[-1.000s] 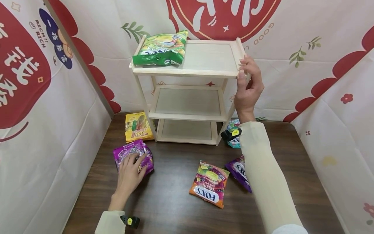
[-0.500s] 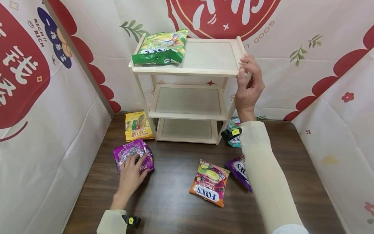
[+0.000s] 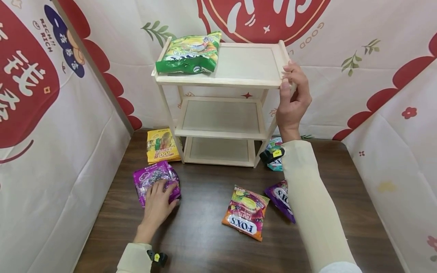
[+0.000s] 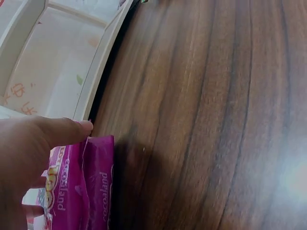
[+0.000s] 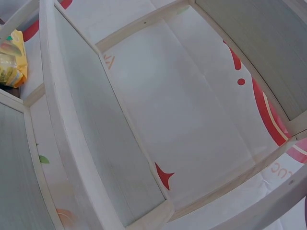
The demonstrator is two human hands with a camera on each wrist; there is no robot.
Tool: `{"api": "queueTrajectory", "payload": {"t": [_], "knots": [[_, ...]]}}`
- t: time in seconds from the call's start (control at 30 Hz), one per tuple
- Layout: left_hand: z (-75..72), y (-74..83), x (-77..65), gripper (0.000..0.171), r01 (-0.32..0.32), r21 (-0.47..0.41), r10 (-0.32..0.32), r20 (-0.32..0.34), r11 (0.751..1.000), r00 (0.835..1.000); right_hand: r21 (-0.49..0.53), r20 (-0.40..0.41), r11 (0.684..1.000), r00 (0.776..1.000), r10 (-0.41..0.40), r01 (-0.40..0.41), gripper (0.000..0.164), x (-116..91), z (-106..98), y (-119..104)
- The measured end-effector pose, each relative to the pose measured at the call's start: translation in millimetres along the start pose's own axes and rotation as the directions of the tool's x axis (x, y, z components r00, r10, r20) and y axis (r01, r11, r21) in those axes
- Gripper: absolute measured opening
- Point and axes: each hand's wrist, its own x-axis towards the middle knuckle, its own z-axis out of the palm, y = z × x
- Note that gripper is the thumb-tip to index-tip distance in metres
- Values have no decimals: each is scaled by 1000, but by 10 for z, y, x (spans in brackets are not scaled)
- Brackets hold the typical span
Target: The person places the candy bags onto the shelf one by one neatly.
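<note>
Left hand (image 3: 157, 206) lies on a shiny purple plastic candy pouch (image 3: 153, 177), fingers loosely bent over its face, thumb by its edge; I read it as relaxed, not clenched. Left wrist view gives me "cocoaland" lettering on that pouch. Pouch sits on the dark brown wood-grain desk (image 3: 201, 231), left side, just in front of a flat yellow candy pouch (image 3: 162, 147).

Right hand (image 3: 294, 96) grips the right end of a pale wooden three-tier shelf (image 3: 249, 62), thumb at the front corner, fingers over the top. From my end, I see a puffy green-and-yellow plastic candy bag (image 3: 191, 55) on the shelf's top tier, left half. An orange-and-magenta FOX'S bag (image 3: 246, 213) lies on the desk front right of centre. Just beside it, a dark purple FOX'S bag (image 3: 279, 195) is partly under the right forearm. Teal candy bag (image 3: 275, 163) shows by the shelf's right leg, partly hidden by the wrist.
</note>
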Motion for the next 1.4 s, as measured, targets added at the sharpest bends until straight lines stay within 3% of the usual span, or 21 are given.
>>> {"api": "queueTrajectory", "payload": {"t": [0.13, 0.37, 0.6, 0.87, 1.2, 1.4], "knots": [[13, 68, 8, 54, -36, -36, 35, -35, 999, 999, 5, 2, 1000, 1000, 6, -6, 27, 1, 1, 6], [117, 221, 9, 52, -171, -45, 167, -78, 984, 983, 21, -7, 1000, 1000, 6, -6, 28, 7, 2, 24], [310, 450, -37, 54, -335, -70, 332, -45, 940, 942, 37, -14, 999, 1000, 1, 0, 31, 14, 2, 40], [465, 622, -76, 53, -365, -207, 366, -35, 908, 930, 47, -12, 999, 1000, 1, -1, 32, 10, -6, 52], [607, 835, -130, 49, -458, -265, 479, 16, 848, 878, 32, -11, 999, 1000, 18, -18, 29, 1, 0, 39], [715, 945, -162, 44, -514, -254, 537, 24, 819, 843, 26, -16, 1000, 1000, 17, -17, 28, -2, 15, 34]]}}
